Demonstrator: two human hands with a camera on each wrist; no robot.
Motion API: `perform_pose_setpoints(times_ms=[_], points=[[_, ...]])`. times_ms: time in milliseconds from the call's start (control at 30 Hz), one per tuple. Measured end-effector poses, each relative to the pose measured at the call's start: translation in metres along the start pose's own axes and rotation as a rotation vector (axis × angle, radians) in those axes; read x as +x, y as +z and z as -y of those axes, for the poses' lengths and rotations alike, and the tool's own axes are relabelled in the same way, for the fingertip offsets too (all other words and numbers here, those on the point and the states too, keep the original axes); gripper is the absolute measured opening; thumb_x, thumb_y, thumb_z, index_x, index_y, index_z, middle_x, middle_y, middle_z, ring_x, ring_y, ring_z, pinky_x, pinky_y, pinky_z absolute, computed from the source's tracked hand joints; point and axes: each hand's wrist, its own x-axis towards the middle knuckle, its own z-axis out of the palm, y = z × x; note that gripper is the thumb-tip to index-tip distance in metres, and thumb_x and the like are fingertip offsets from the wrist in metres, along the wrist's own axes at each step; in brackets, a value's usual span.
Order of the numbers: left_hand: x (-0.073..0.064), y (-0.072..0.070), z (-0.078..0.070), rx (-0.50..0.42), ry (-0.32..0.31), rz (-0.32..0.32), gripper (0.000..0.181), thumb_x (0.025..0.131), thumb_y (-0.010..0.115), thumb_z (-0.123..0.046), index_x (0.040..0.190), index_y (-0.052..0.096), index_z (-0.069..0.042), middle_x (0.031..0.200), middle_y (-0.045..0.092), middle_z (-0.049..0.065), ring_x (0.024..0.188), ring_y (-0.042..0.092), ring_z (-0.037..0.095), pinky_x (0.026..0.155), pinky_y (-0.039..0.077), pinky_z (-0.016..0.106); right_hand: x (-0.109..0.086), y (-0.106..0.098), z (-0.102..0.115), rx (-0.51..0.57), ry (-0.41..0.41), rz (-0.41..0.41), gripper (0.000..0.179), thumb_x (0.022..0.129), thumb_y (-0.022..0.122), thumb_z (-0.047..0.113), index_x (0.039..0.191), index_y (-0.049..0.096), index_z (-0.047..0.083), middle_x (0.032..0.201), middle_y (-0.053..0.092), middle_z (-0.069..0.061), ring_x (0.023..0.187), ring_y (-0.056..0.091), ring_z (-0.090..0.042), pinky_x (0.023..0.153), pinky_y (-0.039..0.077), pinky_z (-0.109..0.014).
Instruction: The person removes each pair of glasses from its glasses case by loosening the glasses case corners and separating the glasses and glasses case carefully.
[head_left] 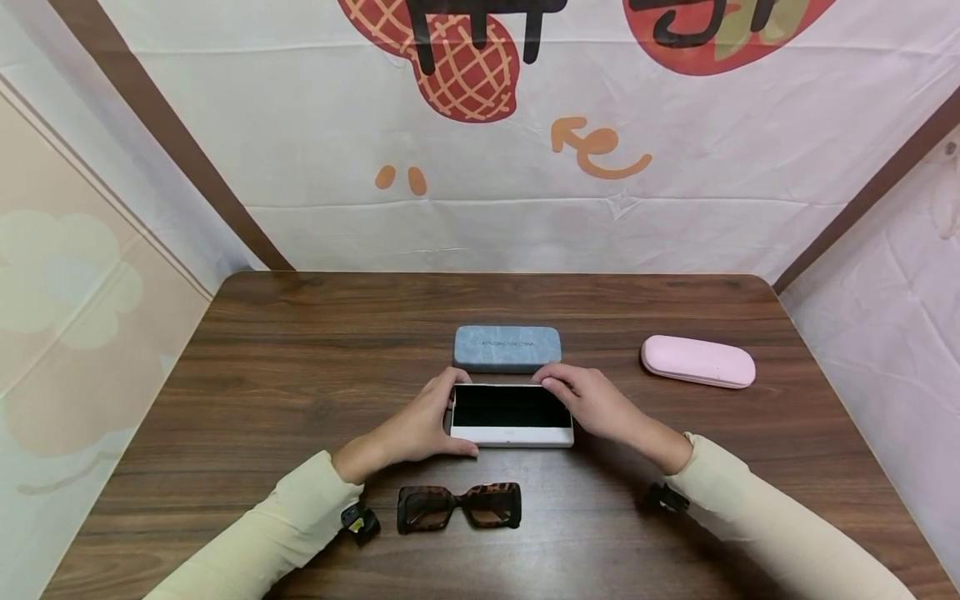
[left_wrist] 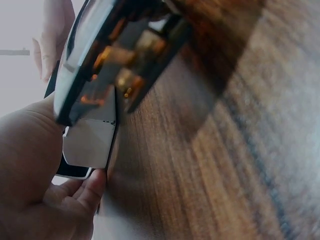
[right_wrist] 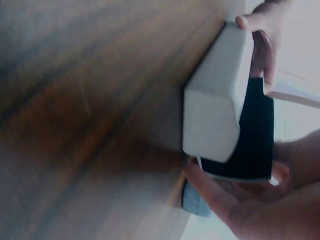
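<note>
A white glasses case (head_left: pixel 517 437) lies lengthwise at the middle of the table, its black inner side (right_wrist: pixel 257 135) showing on the raised lid. My left hand (head_left: pixel 423 421) grips its left end, thumb along the front edge and fingers at the back corner. At the right back corner, my right hand (head_left: pixel 592 404) pinches the lid's edge between thumb and fingers. Tortoiseshell sunglasses (head_left: pixel 491 506) lie folded just in front of the case; they loom large and blurred in the left wrist view. The inside of the case's base is hidden.
Right behind the white case sits a blue case (head_left: pixel 507 348) with small lettering. A pink case (head_left: pixel 697 361) lies farther right on the brown wooden table (head_left: pixel 300 333). Printed cloth walls (head_left: pixel 315 225) stand behind the table and at both sides.
</note>
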Motion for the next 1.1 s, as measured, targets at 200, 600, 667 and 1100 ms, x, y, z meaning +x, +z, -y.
perform_pose_setpoints(times_ms=[200,600,667,1100], points=[[0.0,0.0,0.002,0.021,0.024,-0.007,0.08,0.068,0.097,-0.029,0.125,0.045,-0.007,0.111,0.056,0.005,0.106,0.05,0.022,0.092,0.045,0.041,0.002,-0.011,-0.005,0.019,-0.035,0.113,0.024,0.105,0.058,0.019,0.123,0.073,0.014,0.117,0.073,-0.001,0.101,0.064,-0.012,0.088,0.053,-0.04],[0.001,0.0,0.004,0.059,0.058,0.007,0.074,0.072,0.095,-0.03,0.127,0.051,-0.007,0.121,0.058,0.006,0.114,0.054,0.024,0.098,0.045,0.047,0.001,-0.02,-0.011,0.083,-0.053,0.21,0.026,0.097,0.071,0.021,0.121,0.075,0.012,0.117,0.074,-0.003,0.109,0.067,-0.017,0.091,0.055,-0.038],[0.0,0.0,0.004,0.074,0.058,0.013,0.073,0.073,0.094,-0.03,0.129,0.054,-0.006,0.125,0.058,0.007,0.119,0.054,0.026,0.102,0.044,0.048,0.0,-0.02,-0.01,0.062,-0.073,0.22,0.027,0.095,0.074,0.021,0.12,0.075,0.013,0.117,0.074,-0.001,0.111,0.067,-0.018,0.092,0.055,-0.04],[0.0,0.001,0.005,0.106,0.075,0.006,0.062,0.074,0.093,-0.033,0.12,0.061,-0.007,0.117,0.06,0.003,0.11,0.056,0.022,0.096,0.047,0.044,-0.005,-0.013,0.004,-0.189,-0.164,0.203,0.048,0.083,0.087,0.023,0.126,0.072,0.008,0.118,0.073,-0.004,0.092,0.065,-0.011,0.079,0.053,-0.031]])
